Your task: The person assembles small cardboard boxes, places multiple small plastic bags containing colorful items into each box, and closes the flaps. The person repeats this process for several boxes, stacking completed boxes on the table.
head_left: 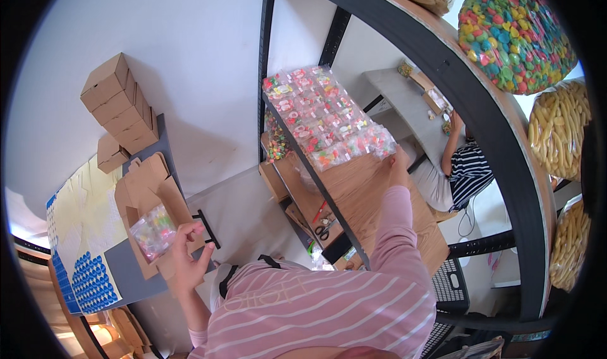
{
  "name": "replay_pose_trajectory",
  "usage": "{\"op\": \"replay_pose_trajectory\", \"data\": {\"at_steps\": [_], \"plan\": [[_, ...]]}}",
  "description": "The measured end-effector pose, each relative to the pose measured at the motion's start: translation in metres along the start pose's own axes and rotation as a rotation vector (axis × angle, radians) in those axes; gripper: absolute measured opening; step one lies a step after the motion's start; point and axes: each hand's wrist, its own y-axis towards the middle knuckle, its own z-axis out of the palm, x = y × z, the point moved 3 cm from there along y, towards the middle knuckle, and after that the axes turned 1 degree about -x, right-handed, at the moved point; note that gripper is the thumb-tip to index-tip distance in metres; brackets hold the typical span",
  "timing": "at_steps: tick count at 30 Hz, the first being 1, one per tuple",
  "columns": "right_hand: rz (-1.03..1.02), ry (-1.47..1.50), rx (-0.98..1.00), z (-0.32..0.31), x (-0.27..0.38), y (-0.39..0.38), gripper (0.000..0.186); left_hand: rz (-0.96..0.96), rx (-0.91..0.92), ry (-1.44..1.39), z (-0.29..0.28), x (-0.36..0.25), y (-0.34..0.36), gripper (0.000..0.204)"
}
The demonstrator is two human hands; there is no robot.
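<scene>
My left hand (188, 256) is beside an open cardboard box (175, 198) on the left table, its thumb apart from the curled fingers and nothing between them. Inside that box lies a clear bag of colourful candy (153, 232). To the right, my right arm stretches over a wooden shelf (379, 198). There my right hand (398, 167) pinches the near right edge of a small clear candy bag (381, 141); the fingertips are partly hidden. Rows of similar candy bags (316, 106) cover the shelf's far part.
Closed brown boxes (117, 103) are stacked at the back left, by sheets of blue stickers (95, 283). Scissors (323, 231) lie on a lower shelf. Large bags of sweets (515, 33) sit on the upper right rack. Beyond it, a person in a striped top (469, 172) sits at a grey table.
</scene>
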Motion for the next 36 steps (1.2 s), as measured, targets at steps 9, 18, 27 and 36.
{"op": "replay_pose_trajectory", "data": {"at_steps": [9,18,27,36], "plan": [[-0.108,0.552,-0.17,-0.029,0.006,-0.073,0.018,0.086,0.173,-0.023,0.038,-0.011,0.022,0.042],[-0.313,0.516,0.15,-0.086,0.029,-0.187,0.01,0.09,0.401,-0.211,0.087,-0.018,0.029,0.039],[-0.334,0.435,1.001,-0.045,0.061,-0.388,0.012,0.134,0.486,-0.355,0.105,-0.033,0.023,0.04],[-0.398,0.536,1.336,0.035,0.083,-0.531,0.031,-0.075,0.309,-0.332,0.006,0.005,-0.011,0.029]]}}
